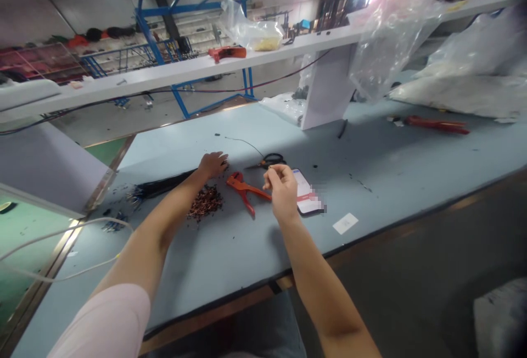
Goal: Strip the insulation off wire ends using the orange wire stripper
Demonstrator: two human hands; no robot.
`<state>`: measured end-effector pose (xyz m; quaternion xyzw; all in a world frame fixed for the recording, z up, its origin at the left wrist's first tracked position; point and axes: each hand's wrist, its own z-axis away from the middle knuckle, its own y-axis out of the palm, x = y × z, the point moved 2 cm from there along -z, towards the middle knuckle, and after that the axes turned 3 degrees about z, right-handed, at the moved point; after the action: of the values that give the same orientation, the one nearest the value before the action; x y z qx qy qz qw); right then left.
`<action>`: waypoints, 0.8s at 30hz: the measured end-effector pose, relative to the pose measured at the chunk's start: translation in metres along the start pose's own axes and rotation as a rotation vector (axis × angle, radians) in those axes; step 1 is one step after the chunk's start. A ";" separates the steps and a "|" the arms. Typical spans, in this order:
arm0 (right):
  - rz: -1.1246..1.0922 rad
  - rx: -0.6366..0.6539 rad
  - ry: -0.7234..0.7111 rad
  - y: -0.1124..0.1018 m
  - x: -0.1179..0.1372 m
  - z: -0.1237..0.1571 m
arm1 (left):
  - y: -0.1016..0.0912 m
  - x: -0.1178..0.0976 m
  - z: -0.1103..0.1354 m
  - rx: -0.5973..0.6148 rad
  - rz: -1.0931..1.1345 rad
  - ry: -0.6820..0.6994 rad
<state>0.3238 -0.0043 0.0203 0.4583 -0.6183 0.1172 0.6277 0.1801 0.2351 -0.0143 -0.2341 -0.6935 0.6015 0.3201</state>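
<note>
My left hand (213, 164) is stretched out low over the right end of a bundle of black wires (168, 183), its fingers apart. Below its wrist lies a heap of small copper-coloured terminals (205, 202). My right hand (282, 186) is raised over the bench with thumb and forefinger pinched; whatever is between them is too small to make out. An orange-handled hand tool (242, 185), like a crimper or cutter, lies between the two hands. Just beyond my right hand are black-handled scissors (274, 159), with a thin dark wire (246, 142) running away from them.
A phone (307, 193) and a white card (345, 223) lie right of my right hand. Another red-handled tool (437, 124) rests farther right, near plastic bags (465, 94). A raised white shelf (173, 71) crosses behind the bench. A pale cable (66, 278) loops at left.
</note>
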 end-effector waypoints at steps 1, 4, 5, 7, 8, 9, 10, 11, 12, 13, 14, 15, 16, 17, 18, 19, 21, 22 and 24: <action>0.009 0.006 -0.002 0.000 -0.001 -0.001 | 0.003 -0.006 -0.003 0.005 0.002 0.019; 0.033 0.006 0.014 -0.001 -0.005 -0.003 | 0.008 -0.017 -0.009 0.016 0.012 0.049; 0.036 0.002 0.027 -0.002 -0.005 -0.004 | 0.009 -0.016 -0.009 0.014 0.015 0.043; 0.036 0.001 0.051 -0.002 -0.005 -0.004 | 0.006 -0.004 -0.004 0.006 0.016 0.010; 0.036 0.005 0.056 -0.002 -0.004 -0.004 | 0.004 0.006 0.002 0.004 0.014 -0.014; 0.035 0.012 0.054 -0.002 -0.003 -0.003 | 0.002 0.018 0.010 0.004 0.011 -0.041; 0.034 0.021 0.050 -0.001 -0.002 -0.002 | -0.001 0.032 0.019 0.007 0.006 -0.068; 0.033 0.031 0.045 -0.001 -0.001 -0.001 | -0.002 0.046 0.030 0.013 0.001 -0.096; 0.029 0.039 0.042 0.000 -0.001 0.000 | -0.003 0.061 0.043 0.018 -0.005 -0.124; 0.025 0.047 0.041 0.000 0.000 0.001 | -0.003 0.074 0.056 0.025 -0.009 -0.148; 0.021 0.053 0.042 0.001 0.000 0.002 | -0.002 0.086 0.069 0.028 -0.012 -0.167; 0.018 0.060 0.044 0.001 0.001 0.003 | 0.000 0.097 0.083 0.031 -0.012 -0.184; 0.016 0.065 0.044 0.002 0.001 0.004 | 0.003 0.106 0.095 0.033 -0.009 -0.195; 0.017 0.070 0.044 0.002 0.001 0.005 | 0.007 0.113 0.107 0.037 -0.003 -0.205; 0.018 0.074 0.044 0.003 0.000 0.006 | 0.012 0.117 0.116 0.041 0.007 -0.210; 0.022 0.080 0.044 0.004 0.000 0.007 | 0.017 0.121 0.125 0.044 0.019 -0.215; 0.038 0.091 0.044 0.005 -0.002 0.009 | 0.027 0.123 0.135 0.036 0.045 -0.234; 0.048 0.095 0.048 0.006 -0.003 0.009 | 0.031 0.124 0.137 0.023 0.059 -0.249; 0.067 0.098 0.060 0.008 -0.006 0.010 | 0.038 0.124 0.138 -0.012 0.087 -0.283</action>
<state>0.3096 -0.0047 0.0164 0.4637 -0.6078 0.1818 0.6184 -0.0072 0.2353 -0.0416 -0.1787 -0.7245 0.6377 0.1913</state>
